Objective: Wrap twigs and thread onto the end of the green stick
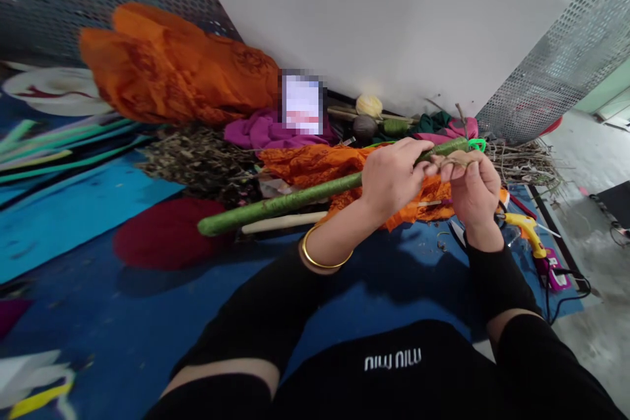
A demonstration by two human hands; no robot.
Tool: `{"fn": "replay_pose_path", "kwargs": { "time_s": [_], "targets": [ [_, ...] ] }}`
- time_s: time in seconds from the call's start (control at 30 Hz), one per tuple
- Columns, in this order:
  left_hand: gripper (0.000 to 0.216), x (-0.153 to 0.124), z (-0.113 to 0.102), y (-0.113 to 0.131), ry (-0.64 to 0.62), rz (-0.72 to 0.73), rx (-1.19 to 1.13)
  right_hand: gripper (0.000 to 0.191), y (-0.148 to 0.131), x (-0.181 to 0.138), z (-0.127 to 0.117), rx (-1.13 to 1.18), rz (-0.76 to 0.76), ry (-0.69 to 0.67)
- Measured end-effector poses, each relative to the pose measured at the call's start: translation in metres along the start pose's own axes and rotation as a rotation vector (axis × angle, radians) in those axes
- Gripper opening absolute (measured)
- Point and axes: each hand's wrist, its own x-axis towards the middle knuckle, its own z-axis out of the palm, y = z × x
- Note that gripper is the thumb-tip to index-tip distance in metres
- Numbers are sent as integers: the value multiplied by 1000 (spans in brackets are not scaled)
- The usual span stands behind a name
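Within left fingers (412, 146), green rod (290, 201), gripped above blue counter (162, 321), likely for steadiness; right fingers (474, 172) pinch brown strip (460, 159) near rod's far end, seemingly for fine control. Behind, bunched orange cloth (300, 165); yellow glue gun (527, 231) to right, probably for easy reach.

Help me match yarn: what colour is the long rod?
The long rod is green, clearest in the head view.

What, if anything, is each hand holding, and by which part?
The left hand grips the green rod nearer its right end; the right hand pinches a brownish piece, exactly where is unclear.
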Motion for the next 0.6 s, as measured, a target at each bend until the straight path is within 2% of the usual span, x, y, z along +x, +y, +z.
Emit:
{"fn": "replay_pose_path", "kwargs": {
  "time_s": [0.1,0.23,0.43,0.6],
  "targets": [
    [33,-1,3,0,17,7,24,46,6,2,4,175,156,96],
    [33,-3,8,0,17,36,42,48,-7,3,0,187,301,105],
    [32,-5,11,-1,16,33,35,44,-16,-6,2,119,311,183],
    [34,-3,8,2,-23,-12,33,45,-22,-7,4,15,244,114]
  ]
}}
